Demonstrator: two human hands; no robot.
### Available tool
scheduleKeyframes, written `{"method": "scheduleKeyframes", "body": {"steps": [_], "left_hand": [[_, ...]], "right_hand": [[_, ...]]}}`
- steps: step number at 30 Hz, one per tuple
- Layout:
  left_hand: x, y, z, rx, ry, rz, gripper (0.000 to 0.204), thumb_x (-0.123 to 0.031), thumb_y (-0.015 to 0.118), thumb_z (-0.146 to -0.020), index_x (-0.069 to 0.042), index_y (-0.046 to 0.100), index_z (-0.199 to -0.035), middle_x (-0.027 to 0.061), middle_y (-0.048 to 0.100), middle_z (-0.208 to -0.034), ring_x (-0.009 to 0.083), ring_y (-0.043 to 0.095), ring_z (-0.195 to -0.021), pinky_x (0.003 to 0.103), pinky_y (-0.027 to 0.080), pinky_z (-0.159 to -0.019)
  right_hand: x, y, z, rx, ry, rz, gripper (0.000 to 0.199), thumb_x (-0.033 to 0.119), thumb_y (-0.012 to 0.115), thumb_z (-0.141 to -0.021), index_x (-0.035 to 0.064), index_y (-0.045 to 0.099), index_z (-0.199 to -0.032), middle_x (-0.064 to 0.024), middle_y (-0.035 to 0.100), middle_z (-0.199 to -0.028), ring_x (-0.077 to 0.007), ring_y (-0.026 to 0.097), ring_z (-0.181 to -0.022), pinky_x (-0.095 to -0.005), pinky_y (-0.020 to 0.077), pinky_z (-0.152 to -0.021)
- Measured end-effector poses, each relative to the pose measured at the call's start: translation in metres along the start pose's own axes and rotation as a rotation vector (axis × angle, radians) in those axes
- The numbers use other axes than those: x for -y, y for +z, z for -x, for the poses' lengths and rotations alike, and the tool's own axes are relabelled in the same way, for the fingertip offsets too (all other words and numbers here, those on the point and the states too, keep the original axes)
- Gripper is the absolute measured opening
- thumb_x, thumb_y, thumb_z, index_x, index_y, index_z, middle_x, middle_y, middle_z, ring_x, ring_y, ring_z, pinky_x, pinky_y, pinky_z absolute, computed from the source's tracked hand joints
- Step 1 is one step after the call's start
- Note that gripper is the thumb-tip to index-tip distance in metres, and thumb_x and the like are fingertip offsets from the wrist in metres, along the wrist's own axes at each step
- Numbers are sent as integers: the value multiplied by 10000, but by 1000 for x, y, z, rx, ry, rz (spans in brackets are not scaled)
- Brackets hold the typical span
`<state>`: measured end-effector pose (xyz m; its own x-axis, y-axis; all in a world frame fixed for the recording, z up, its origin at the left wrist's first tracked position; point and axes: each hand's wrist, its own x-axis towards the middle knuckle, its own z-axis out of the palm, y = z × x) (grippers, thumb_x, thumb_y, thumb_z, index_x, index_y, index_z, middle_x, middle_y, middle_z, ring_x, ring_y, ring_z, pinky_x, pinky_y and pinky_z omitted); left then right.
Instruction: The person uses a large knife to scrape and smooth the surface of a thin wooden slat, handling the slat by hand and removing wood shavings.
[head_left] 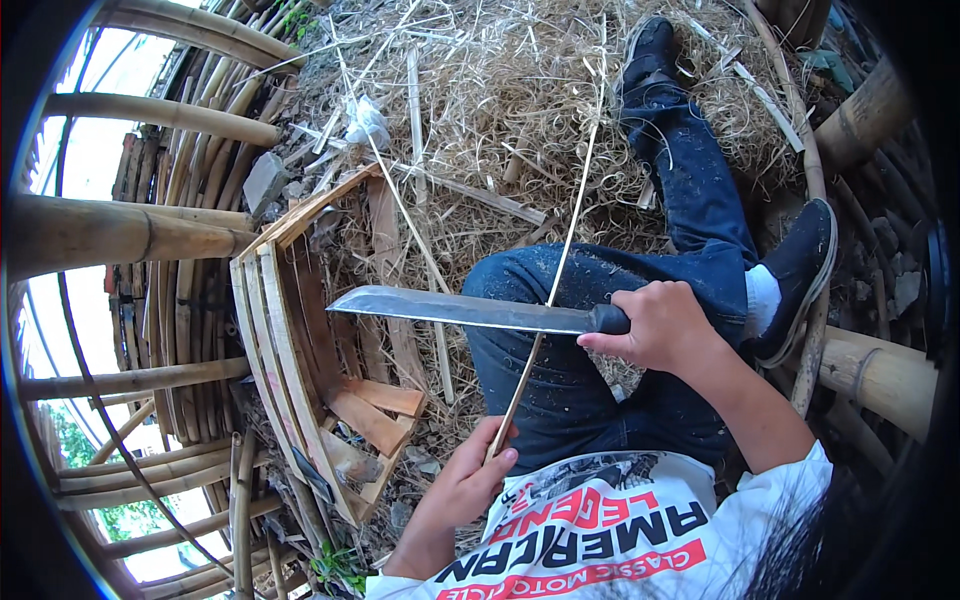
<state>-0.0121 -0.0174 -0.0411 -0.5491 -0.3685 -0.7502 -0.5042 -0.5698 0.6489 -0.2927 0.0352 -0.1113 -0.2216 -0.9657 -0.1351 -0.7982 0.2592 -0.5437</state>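
2 hands, apart, each closed on something: my left hand [468, 482] grips the thin bamboo strip [575, 212] by its near end; my right hand [660, 325] clamps the knife [450, 306] by its handle. The strip's long axis runs ahead, leaning slightly right. The knife crosses it, nearer my right hand, tip pointing left.

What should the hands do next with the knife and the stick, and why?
Maybe the left hand should gently draw the stick back: the right hand holds the knife across it, and much of the stick lies beyond the knife.
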Motion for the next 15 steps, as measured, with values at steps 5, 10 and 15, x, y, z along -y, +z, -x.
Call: {"method": "scheduleKeyframes", "body": {"steps": [5,10,15], "left_hand": [[2,-6,4,11,-24,15,255,-144,544,-946,-41,469,-1167,-47,397,-755,36,363,-603,212,300,-507],[7,-9,3,23,9,18,272,-141,555,-938,-35,450,-1165,-35,404,-738,29,361,-565,191,286,-474],[5,-11,4,20,-16,7,285,-148,558,-935,-36,446,-1172,-33,406,-741,29,364,-571,188,288,-478]], "right_hand": [[-8,0,-7,-33,20,67,674,724,584,-748,66,620,-605,-139,616,-573,-319,651,-580,-417,529,-573],[-12,0,-13,-42,22,63,676,729,578,-750,70,619,-607,-146,613,-573,-331,648,-584,-428,527,-577],[-13,3,-16,-74,6,92,675,729,580,-749,70,620,-606,-141,609,-569,-333,644,-576,-427,523,-572]]}}
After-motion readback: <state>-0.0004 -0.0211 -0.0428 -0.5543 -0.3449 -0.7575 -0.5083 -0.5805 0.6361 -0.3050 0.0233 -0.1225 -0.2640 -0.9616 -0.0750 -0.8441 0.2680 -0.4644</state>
